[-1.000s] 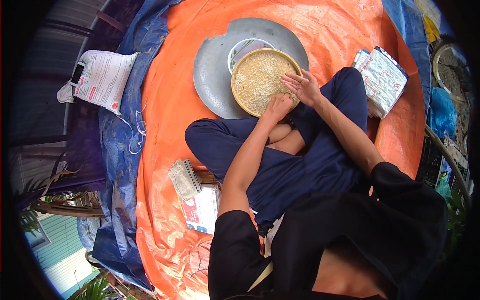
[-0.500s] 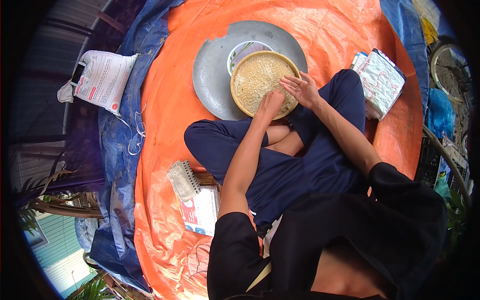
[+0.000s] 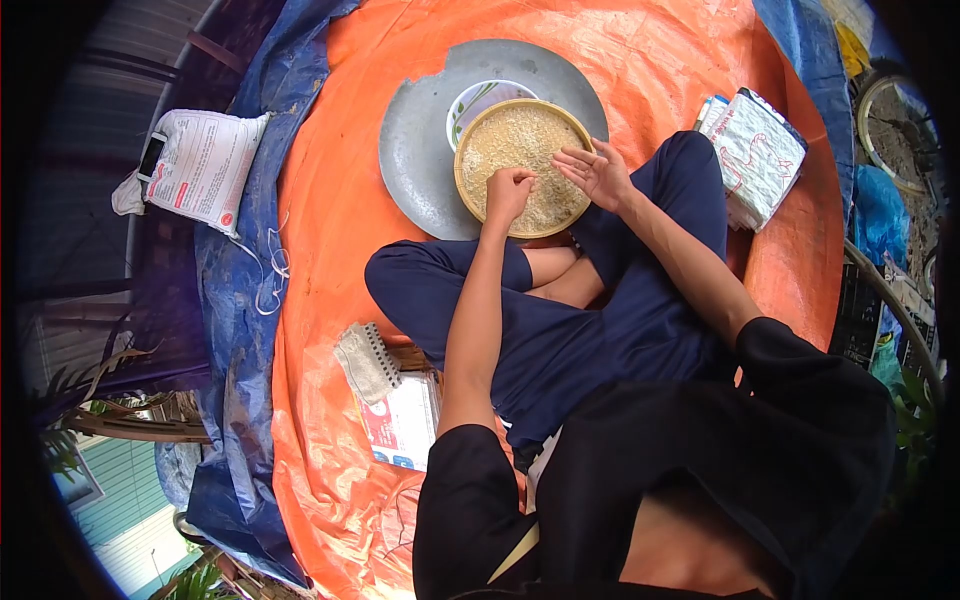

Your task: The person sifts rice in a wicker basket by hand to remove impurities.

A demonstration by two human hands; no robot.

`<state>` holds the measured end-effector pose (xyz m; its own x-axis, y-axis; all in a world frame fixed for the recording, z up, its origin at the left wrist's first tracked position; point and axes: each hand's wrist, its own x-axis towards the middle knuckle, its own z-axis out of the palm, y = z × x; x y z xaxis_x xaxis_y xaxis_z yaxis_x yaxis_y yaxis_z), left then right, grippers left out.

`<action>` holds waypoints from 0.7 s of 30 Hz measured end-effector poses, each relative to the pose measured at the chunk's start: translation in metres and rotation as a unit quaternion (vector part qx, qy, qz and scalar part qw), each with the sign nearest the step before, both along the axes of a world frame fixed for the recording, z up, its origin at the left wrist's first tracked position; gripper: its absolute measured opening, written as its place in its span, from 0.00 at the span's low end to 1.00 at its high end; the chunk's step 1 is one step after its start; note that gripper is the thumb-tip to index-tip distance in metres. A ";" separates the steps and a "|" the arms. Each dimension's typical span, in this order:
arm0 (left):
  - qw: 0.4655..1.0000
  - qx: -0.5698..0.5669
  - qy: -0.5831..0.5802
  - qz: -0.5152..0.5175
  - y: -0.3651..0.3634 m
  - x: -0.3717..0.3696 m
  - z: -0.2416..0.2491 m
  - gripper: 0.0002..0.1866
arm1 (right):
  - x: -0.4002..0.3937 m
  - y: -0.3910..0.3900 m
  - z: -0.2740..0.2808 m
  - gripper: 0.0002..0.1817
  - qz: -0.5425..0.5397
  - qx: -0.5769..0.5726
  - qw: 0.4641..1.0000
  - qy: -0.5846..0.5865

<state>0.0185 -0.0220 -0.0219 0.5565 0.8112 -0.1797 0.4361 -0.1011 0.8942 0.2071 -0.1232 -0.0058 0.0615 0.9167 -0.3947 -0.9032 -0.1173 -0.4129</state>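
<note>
In the head view, your round, shallow basket (image 3: 457,172) has a smooth, raised tan rim and holds a layer of small, pale grains (image 3: 497,140), coarse and loose, lighter in some patches than others. It sits in front of your crossed legs (image 3: 610,330), over the side of the wide grey disc (image 3: 412,165) nearer your right knee, and partly covers a white bowl (image 3: 492,89) with a green leaf pattern. The disc looks like dull metal, with an uneven bite out of its far edge, and lies on a creased, shiny orange tarp (image 3: 325,240). Being circular, the basket has no clear long axis or pointing end; its open face is turned up toward you. Your left hand (image 3: 508,194) is over the basket's left part, fingers curled and closed at the tips; you cannot tell whether a grain is pinched there. Your right hand (image 3: 602,180) is open at the right rim, fingers extended over the grains; contact is unclear. Compared with the earlier frames, your left hand has moved leftward from the lower right of the grains, while your right hand keeps nearly the same pose.
</note>
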 end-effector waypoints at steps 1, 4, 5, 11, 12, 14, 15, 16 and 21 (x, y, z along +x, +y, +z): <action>1.000 -0.025 -0.016 0.010 0.001 0.000 0.000 0.07 | 0.000 0.000 0.000 0.38 0.000 -0.001 1.000 0.000; 0.999 -0.031 -0.015 0.013 0.000 -0.001 0.000 0.07 | 0.000 0.000 0.000 0.37 0.003 -0.002 1.000 -0.003; 1.000 -0.029 -0.003 0.008 0.000 -0.001 0.000 0.07 | 0.000 0.000 0.000 0.37 0.005 -0.002 1.000 -0.005; 0.999 -0.019 0.040 -0.021 -0.002 0.000 0.012 0.08 | -0.001 0.000 0.000 0.37 0.009 -0.004 1.000 -0.010; 0.998 -0.020 0.050 -0.024 -0.003 -0.001 0.014 0.08 | 0.000 0.000 0.000 0.37 0.009 -0.003 1.000 -0.011; 0.997 -0.009 0.067 -0.029 -0.003 -0.001 0.017 0.09 | 0.000 0.000 -0.001 0.37 0.015 0.002 1.000 -0.009; 0.997 0.001 0.075 -0.032 -0.003 0.000 0.018 0.09 | 0.000 -0.001 -0.001 0.38 0.018 0.004 1.000 -0.008; 0.996 0.012 0.083 -0.036 -0.003 0.000 0.018 0.09 | 0.000 0.000 -0.001 0.38 0.016 0.003 1.000 -0.010; 0.994 0.024 0.094 -0.047 -0.005 -0.001 0.023 0.10 | -0.001 0.000 0.000 0.38 0.012 -0.003 1.000 -0.017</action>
<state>0.0178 -0.0266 0.0016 0.5896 0.7680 -0.2501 0.5825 -0.1898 0.7904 0.2061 -0.1230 -0.0058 0.0534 0.9154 -0.3990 -0.8859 -0.1409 -0.4419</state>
